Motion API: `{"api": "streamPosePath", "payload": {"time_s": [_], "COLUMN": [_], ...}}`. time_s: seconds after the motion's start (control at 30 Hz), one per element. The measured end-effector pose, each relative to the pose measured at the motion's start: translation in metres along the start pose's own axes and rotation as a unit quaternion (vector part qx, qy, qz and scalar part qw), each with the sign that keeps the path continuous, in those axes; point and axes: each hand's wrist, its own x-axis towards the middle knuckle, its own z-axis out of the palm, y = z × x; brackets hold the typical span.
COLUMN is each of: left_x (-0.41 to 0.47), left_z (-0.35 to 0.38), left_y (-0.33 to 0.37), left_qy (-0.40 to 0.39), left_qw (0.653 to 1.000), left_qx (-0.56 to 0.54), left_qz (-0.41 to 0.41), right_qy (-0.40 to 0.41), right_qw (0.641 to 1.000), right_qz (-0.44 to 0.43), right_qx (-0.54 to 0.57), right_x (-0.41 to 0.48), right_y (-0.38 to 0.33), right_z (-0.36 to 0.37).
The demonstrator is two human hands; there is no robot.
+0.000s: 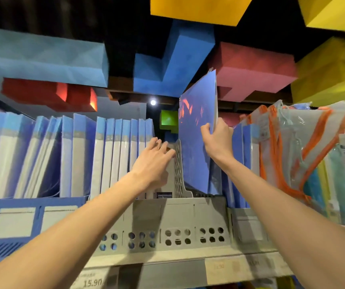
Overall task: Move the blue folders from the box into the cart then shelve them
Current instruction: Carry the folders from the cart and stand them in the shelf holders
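Observation:
My right hand grips a blue folder by its right edge, and the folder stands tilted with its lower end down in the grey file rack on the shelf. My left hand reaches in with fingers spread and presses against the grey divider and the row of blue folders standing to the left. More blue folders stand just right of the held one. The box and the cart are out of view.
A blue file rack full of folders fills the left of the shelf. Clear pouches with orange trim lean at the right. Price labels run along the shelf edge. Coloured blocks hang overhead.

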Motion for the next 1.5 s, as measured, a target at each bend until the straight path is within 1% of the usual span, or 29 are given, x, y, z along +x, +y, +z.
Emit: {"api": "streamPosePath", "payload": {"time_s": [0.1, 0.2, 0.37, 0.47, 0.57, 0.83, 1.0, 1.1, 1.2, 1.33, 1.5], "left_x": [-0.001, -0.005, -0.009, -0.008, -0.009, -0.01, -0.011, -0.011, -0.009, -0.003, 0.009], "left_z": [0.001, 0.005, 0.01, 0.011, 0.01, 0.015, 0.019, 0.02, 0.016, 0.02, 0.021], "left_y": [0.004, 0.005, 0.003, 0.003, 0.004, 0.001, 0.001, 0.004, 0.013, 0.032, 0.047], "left_qy": [-0.002, 0.013, 0.044, 0.049, 0.05, 0.04, 0.062, 0.076, 0.062, 0.035, 0.041], "left_qw": [0.999, 0.999, 0.998, 0.997, 0.996, 0.996, 0.991, 0.985, 0.981, 0.966, 0.954], "left_qx": [-0.024, -0.039, -0.055, -0.064, -0.072, -0.078, -0.12, -0.153, -0.186, -0.257, -0.295], "left_qz": [-0.022, -0.009, -0.008, -0.002, 0.003, 0.012, 0.018, 0.01, 0.005, -0.011, -0.04], "right_qy": [-0.002, 0.001, 0.022, 0.053, 0.046, 0.028, 0.021, 0.017, 0.019, 0.019, -0.028], "right_qw": [1.0, 1.0, 1.0, 0.998, 0.998, 0.999, 0.999, 0.999, 0.999, 0.996, 0.989], "right_qz": [-0.005, -0.011, 0.005, 0.017, 0.043, 0.038, 0.025, 0.036, 0.045, 0.074, 0.115], "right_qx": [0.006, 0.005, 0.016, 0.024, 0.024, 0.006, 0.001, 0.003, 0.007, 0.036, 0.091], "right_x": [-0.003, -0.01, -0.005, -0.003, -0.006, -0.002, -0.008, -0.01, -0.01, -0.006, -0.005], "right_y": [0.002, 0.004, 0.004, 0.01, 0.021, 0.025, 0.019, 0.022, 0.021, 0.022, 0.023], "right_z": [0.005, 0.01, 0.015, 0.022, 0.029, 0.035, 0.037, 0.04, 0.044, 0.045, 0.039]}}
